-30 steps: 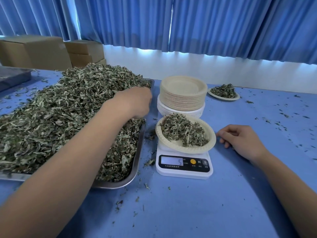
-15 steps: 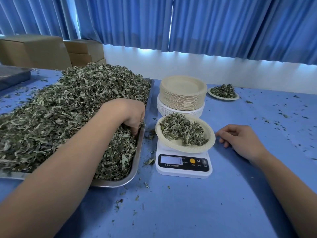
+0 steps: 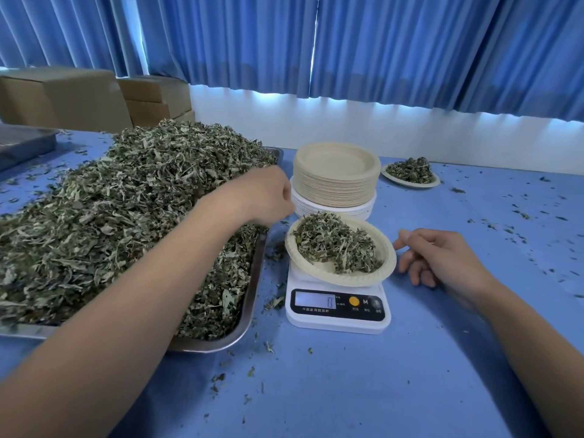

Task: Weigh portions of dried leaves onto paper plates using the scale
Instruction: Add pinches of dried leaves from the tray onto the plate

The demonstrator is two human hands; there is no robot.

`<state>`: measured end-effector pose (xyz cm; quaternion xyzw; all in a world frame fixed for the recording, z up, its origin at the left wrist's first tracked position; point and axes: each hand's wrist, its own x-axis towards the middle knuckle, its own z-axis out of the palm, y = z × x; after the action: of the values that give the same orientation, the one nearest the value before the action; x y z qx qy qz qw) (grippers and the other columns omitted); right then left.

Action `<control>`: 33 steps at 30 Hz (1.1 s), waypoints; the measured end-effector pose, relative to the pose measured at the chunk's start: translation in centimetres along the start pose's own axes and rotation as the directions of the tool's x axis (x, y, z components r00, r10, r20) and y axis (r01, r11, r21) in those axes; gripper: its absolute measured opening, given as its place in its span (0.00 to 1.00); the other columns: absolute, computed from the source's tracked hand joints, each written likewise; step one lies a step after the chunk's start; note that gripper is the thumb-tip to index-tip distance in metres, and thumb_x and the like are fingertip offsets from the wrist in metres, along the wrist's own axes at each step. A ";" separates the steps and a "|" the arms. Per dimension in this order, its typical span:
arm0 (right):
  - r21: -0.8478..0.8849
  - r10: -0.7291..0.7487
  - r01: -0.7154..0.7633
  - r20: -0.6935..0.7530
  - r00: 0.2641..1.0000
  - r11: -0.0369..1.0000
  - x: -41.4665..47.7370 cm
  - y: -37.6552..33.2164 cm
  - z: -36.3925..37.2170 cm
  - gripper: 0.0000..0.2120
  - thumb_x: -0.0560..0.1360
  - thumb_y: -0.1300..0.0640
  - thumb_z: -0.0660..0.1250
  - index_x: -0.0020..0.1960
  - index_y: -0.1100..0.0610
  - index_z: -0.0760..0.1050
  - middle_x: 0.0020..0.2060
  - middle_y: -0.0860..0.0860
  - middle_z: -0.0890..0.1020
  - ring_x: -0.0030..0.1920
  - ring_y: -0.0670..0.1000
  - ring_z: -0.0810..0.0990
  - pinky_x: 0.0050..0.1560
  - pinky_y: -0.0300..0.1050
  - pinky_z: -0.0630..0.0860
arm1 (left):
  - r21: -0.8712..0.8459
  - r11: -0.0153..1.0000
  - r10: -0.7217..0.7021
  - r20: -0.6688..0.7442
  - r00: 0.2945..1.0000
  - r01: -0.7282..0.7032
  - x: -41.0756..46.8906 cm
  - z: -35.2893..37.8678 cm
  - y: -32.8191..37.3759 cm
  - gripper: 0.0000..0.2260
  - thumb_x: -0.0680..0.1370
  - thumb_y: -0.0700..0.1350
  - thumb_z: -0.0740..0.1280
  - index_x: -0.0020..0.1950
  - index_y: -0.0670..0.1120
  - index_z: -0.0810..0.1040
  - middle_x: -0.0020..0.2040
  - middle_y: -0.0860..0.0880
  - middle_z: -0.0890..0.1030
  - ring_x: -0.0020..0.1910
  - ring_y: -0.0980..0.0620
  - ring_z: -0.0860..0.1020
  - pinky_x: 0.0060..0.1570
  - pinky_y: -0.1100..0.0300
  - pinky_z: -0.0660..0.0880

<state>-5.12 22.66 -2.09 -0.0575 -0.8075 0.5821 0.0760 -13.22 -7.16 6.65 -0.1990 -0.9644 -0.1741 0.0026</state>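
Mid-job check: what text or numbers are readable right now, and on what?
"M": scale front panel, right of the orange button.
Display: one digit, perhaps "0", blurred.
Chinese print under display and buttons: too small to read.
No other text visible.

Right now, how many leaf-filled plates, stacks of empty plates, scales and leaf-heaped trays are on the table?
Plates holding leaves: 2
Stack of empty plates: 1
Scale: 1
Tray heaped with leaves: 1
Total: 5
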 end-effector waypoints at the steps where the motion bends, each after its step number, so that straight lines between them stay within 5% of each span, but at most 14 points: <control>1: 0.039 0.034 -0.036 0.051 0.998 0.999 -0.1 -0.2 0.2 0.15 0.78 0.45 0.70 0.42 0.55 0.84 0.33 0.61 0.83 0.25 0.53 0.75 0.21 0.39 0.66 | -0.001 1.000 0.014 0.034 0.999 -0.014 -0.1 0.6 0.4 0.06 0.79 0.46 0.66 0.46 0.46 0.81 0.36 0.50 0.82 0.39 0.51 0.82 0.44 0.55 0.80; 6: 0.102 0.117 -0.141 0.211 0.970 0.985 -0.3 -1.1 0.1 0.08 0.78 0.58 0.71 0.42 0.60 0.81 0.31 0.59 0.79 0.25 0.51 0.75 0.21 0.37 0.67 | -0.018 1.000 0.019 0.098 0.995 -0.018 -0.1 3.2 1.5 0.08 0.77 0.45 0.67 0.54 0.43 0.79 0.34 0.46 0.82 0.36 0.47 0.82 0.39 0.55 0.78; 9: 0.120 0.186 -0.208 0.171 0.967 0.971 -0.4 -1.1 -1.9 0.06 0.78 0.63 0.68 0.43 0.65 0.79 0.31 0.59 0.78 0.25 0.49 0.75 0.22 0.37 0.68 | -0.110 0.994 0.035 0.105 0.994 -0.023 0.3 3.8 2.8 0.07 0.78 0.46 0.67 0.50 0.45 0.82 0.29 0.50 0.83 0.31 0.55 0.81 0.31 0.62 0.72; 15: 0.143 0.296 -0.276 -0.145 0.944 0.951 -1.1 -0.3 -8.1 0.06 0.76 0.65 0.69 0.41 0.66 0.78 0.27 0.57 0.75 0.21 0.48 0.73 0.20 0.37 0.68 | -0.381 0.924 0.002 0.102 0.995 0.037 3.4 6.2 10.3 0.10 0.77 0.40 0.64 0.47 0.34 0.82 0.38 0.40 0.84 0.32 0.46 0.75 0.32 0.59 0.71; 20: 0.233 0.348 -0.268 -0.446 0.825 0.935 -0.5 1.6 -10.3 0.10 0.73 0.68 0.70 0.35 0.65 0.73 0.25 0.57 0.75 0.18 0.47 0.75 0.19 0.36 0.71 | -0.452 0.878 -0.069 0.201 0.977 0.155 6.9 9.0 15.1 0.09 0.75 0.35 0.61 0.36 0.38 0.74 0.39 0.36 0.84 0.20 0.50 0.71 0.25 0.65 0.69; 22: 0.350 0.407 -0.249 -0.510 0.758 0.903 0.7 2.5 -10.1 0.12 0.74 0.69 0.71 0.35 0.64 0.71 0.24 0.57 0.76 0.20 0.49 0.78 0.21 0.37 0.76 | -0.528 0.812 -0.111 0.277 0.954 0.248 8.3 10.7 16.3 0.07 0.77 0.35 0.59 0.40 0.36 0.72 0.39 0.34 0.82 0.20 0.49 0.73 0.33 0.63 0.73; 25: 0.391 0.444 -0.238 -0.610 0.656 0.889 3.3 3.4 -9.5 0.10 0.72 0.66 0.74 0.40 0.63 0.73 0.40 0.66 0.83 0.34 0.57 0.86 0.37 0.49 0.83 | -0.674 0.643 -0.152 0.354 0.923 0.365 10.3 12.4 17.5 0.07 0.80 0.39 0.58 0.57 0.38 0.69 0.49 0.36 0.79 0.33 0.43 0.81 0.47 0.48 0.81; 27: 0.323 0.434 -0.290 -0.645 0.629 0.901 4.9 3.4 -9.0 0.10 0.70 0.62 0.76 0.38 0.62 0.75 0.40 0.64 0.83 0.38 0.57 0.82 0.37 0.52 0.78 | -0.767 0.506 -0.146 0.374 0.916 0.394 11.6 12.9 18.0 0.17 0.81 0.38 0.57 0.70 0.39 0.65 0.62 0.37 0.74 0.33 0.45 0.82 0.38 0.53 0.83; 30: 0.265 0.399 -0.299 -0.649 0.648 0.917 6.6 2.7 -7.9 0.13 0.70 0.62 0.74 0.35 0.59 0.70 0.31 0.58 0.75 0.30 0.55 0.74 0.29 0.45 0.68 | -0.832 0.381 -0.126 0.385 0.914 0.403 12.2 13.0 18.8 0.20 0.83 0.38 0.55 0.75 0.39 0.62 0.68 0.38 0.71 0.36 0.46 0.80 0.30 0.59 0.81; 33: 0.212 0.354 -0.287 -0.645 0.677 0.934 7.9 2.5 -6.5 0.19 0.71 0.64 0.72 0.32 0.57 0.62 0.28 0.55 0.64 0.28 0.53 0.61 0.29 0.44 0.57 | -0.859 0.301 -0.092 0.406 0.909 0.414 12.3 13.1 18.7 0.17 0.83 0.38 0.53 0.72 0.41 0.65 0.60 0.40 0.74 0.46 0.46 0.77 0.49 0.53 0.81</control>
<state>-11.67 30.97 -1.94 -0.4011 -0.6739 0.5624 0.2621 -16.50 18.02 1.47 -0.0304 -0.6988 -0.6594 -0.2753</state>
